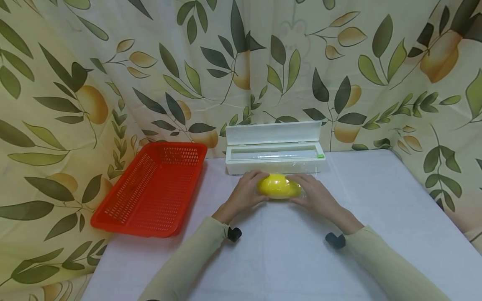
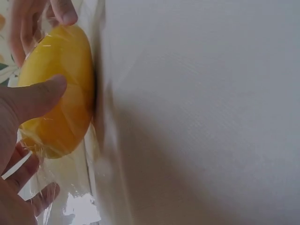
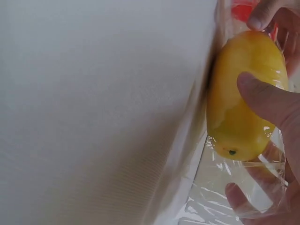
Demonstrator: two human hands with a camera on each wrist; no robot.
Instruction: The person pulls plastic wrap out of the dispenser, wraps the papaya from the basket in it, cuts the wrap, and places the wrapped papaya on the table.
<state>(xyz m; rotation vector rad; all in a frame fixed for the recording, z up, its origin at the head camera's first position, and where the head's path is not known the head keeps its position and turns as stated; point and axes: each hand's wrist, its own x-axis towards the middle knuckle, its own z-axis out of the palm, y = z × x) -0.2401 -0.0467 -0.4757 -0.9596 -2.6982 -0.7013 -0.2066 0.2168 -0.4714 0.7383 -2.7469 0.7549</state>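
A yellow mango [image 1: 278,187] lies near the middle of the white-covered table, with clear cling film [image 3: 211,199] wrapped over it and hanging loose at its ends. My left hand [image 1: 246,191] holds its left end, thumb pressed on the near side, fingers reaching behind. At the other end my right hand [image 1: 315,195] grips in the same way, thumb across the skin. In the right wrist view, a small dark stem mark shows on the mango's end. Just behind the hands stands a white cling film dispenser [image 1: 241,168], lid raised, a roll inside.
To the left sits a red plastic basket [image 1: 144,231] with slotted sides. Behind and beside the table [image 1: 280,263] hangs a leaf-and-fruit patterned curtain [image 1: 211,96]. A green cutter piece [image 1: 320,156] sits at the dispenser's right end.
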